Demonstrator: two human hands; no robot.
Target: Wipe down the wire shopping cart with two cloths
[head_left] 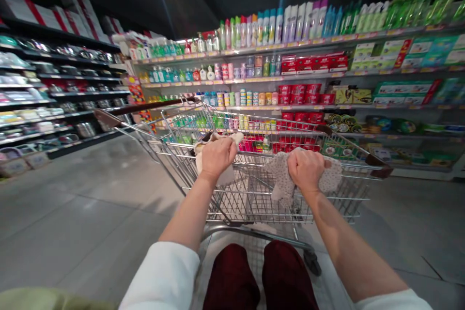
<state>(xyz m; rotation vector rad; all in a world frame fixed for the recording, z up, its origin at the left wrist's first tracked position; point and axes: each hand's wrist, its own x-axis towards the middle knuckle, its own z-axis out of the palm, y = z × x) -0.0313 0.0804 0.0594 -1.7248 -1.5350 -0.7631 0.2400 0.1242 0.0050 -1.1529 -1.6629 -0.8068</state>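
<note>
A metal shopping cart [254, 208] stands right in front of me, its long wire side facing my body. My left hand [217, 156] is closed over the top rim with a cream cloth [227, 176] bunched under it. Farther right along the same rim, my right hand [306, 168] is closed on a grey patterned cloth [283, 186], which drapes down on both sides of the fist. Cloth and knuckles hide the rim under each hand. At the left end runs the cart's brown handle [152, 105].
A long shelf unit [254, 79] with bottles, spray cans and red boxes runs behind the cart. Shelves of pots [85, 130] stand at the left. A caster wheel [311, 260] shows near my right knee. Grey tiled floor [98, 208] lies on both sides.
</note>
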